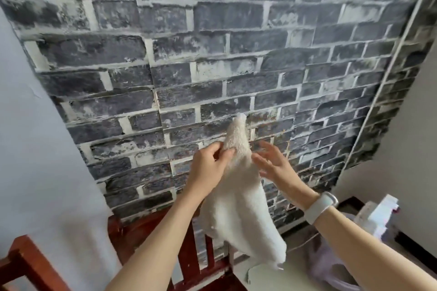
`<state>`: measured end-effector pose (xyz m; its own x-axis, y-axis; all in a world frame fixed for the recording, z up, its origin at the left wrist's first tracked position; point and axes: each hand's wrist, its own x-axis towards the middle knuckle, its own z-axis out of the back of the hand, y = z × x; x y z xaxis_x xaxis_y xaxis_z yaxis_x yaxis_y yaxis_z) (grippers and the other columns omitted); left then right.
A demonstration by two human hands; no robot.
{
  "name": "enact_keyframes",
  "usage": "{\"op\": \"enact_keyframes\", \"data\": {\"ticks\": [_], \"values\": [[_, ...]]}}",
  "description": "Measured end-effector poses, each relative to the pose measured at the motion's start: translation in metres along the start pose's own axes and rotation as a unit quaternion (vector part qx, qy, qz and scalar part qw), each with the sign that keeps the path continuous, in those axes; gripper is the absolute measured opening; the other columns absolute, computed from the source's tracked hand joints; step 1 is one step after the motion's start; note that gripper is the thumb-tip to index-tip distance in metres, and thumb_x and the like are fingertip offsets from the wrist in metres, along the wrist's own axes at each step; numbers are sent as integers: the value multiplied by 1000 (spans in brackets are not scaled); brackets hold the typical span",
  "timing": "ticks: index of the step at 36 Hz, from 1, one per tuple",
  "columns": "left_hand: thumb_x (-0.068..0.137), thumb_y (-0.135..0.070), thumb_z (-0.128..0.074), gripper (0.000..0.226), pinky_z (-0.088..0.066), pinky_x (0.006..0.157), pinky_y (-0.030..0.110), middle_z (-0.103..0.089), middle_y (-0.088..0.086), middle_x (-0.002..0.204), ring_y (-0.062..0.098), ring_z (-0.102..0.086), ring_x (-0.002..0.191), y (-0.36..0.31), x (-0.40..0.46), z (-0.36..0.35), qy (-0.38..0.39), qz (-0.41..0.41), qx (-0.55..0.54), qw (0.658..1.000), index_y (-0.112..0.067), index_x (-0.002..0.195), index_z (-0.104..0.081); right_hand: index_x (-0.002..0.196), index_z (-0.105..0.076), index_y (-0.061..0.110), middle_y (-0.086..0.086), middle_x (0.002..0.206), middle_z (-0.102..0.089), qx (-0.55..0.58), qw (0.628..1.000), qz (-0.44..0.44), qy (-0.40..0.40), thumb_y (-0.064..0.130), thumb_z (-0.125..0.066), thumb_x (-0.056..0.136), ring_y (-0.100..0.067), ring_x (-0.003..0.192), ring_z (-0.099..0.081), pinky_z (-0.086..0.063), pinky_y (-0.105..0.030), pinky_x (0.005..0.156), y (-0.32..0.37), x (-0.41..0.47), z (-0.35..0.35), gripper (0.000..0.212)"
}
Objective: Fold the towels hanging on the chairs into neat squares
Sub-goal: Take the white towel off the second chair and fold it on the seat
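Left hand forms the grip, thumb and fingers pinching one white towel near its top corner. Its long axis runs from 12 to 5 o'clock, hanging above a red wooden chair. Right hand, fingers spread apart, hovers beside it at 3 o'clock.

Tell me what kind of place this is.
Probably a room in a home: dark brick-pattern wall covering, red wooden chairs, and a white towel held up by the left hand.
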<state>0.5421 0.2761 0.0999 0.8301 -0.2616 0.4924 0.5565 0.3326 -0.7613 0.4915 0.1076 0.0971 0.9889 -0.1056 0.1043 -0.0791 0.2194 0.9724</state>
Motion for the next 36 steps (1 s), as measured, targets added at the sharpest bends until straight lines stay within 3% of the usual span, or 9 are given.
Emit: {"op": "enact_keyframes", "data": {"ticks": [3, 7, 9, 11, 13, 22, 27, 31, 36], "values": [[88, -19, -62, 39, -24, 41, 16, -35, -7, 46, 6, -36, 41, -8, 1, -6, -9, -22, -1, 1000, -19, 55, -41, 113, -52, 16, 3, 94, -65, -18, 995, -59, 83, 28, -59, 86, -9, 82, -65, -52, -16, 65, -23, -17, 4, 30], [87, -17, -63, 44, -24, 41, 15, -33, -11, 43, 4, -36, 39, -6, -3, -15, -13, -16, 21, 1000, -24, 51, -38, 103, -55, -8, -25, 93, -65, -11, 996, -76, 49, 21, -64, 85, -37, 79, -63, -52, -53, 78, -28, -24, 13, 36], [88, -24, -60, 32, -26, 43, 15, -45, -7, 50, 2, -40, 44, 0, -7, -19, -12, 19, 43, 999, -19, 58, -51, 103, -55, -3, -22, 94, -66, -23, 997, -60, 36, 20, -65, 85, -34, 80, -65, -54, -50, 76, -26, -24, 17, 31], [90, -29, -57, 17, -34, 49, 9, -61, -6, 77, 2, -51, 64, 9, -16, -22, -6, 95, 50, 994, -15, 92, -66, 97, -57, 7, -15, 91, -67, -37, 998, -35, 24, 19, -63, 86, -25, 78, -67, -57, -40, 71, -27, -24, 21, 18], [91, -31, -54, 33, -39, 63, 8, -60, -5, 101, 5, -54, 82, 25, -35, -26, 12, 162, 43, 986, -13, 119, -58, 88, -55, 17, -5, 81, -63, -63, 998, -13, 11, 19, -61, 88, -5, 65, -63, -54, -22, 58, -29, -24, 24, 6], [92, -38, -49, 28, -40, 83, 22, -59, -7, 108, 8, -55, 102, 82, -155, -52, 138, 310, 3, 941, -22, 114, -58, 98, -40, 9, 1, 81, -49, -328, 944, 17, 40, 18, -58, 87, -14, 64, -49, -37, -24, 51, -72, -50, 15, 22], [91, -30, -54, 25, -42, 73, 14, -62, -5, 106, 5, -57, 92, 84, -177, -70, 125, 324, -18, 938, -19, 114, -57, 109, -46, 10, -5, 105, -45, -453, 877, 40, 153, 18, -57, 86, -26, 86, -51, -40, -31, 72, -103, -68, 10, 26], [90, -26, -57, 29, -44, 80, 17, -57, 0, 117, 9, -57, 100, 76, -178, -74, 114, 267, -11, 957, -17, 117, -55, 107, -51, 15, 0, 104, -50, -378, 911, -40, 159, 15, -59, 84, -23, 91, -56, -43, -29, 70, -106, -65, 15, 24], [86, -29, -62, 61, -24, 109, 26, -33, -8, 142, 6, -28, 132, 66, -164, -75, 161, 170, 9, 972, -21, 140, -34, 108, -47, 21, 6, 87, -50, -289, 934, -30, 207, 3, -50, 86, -8, 69, -46, -37, -16, 57, -96, -64, 23, 28]]}}
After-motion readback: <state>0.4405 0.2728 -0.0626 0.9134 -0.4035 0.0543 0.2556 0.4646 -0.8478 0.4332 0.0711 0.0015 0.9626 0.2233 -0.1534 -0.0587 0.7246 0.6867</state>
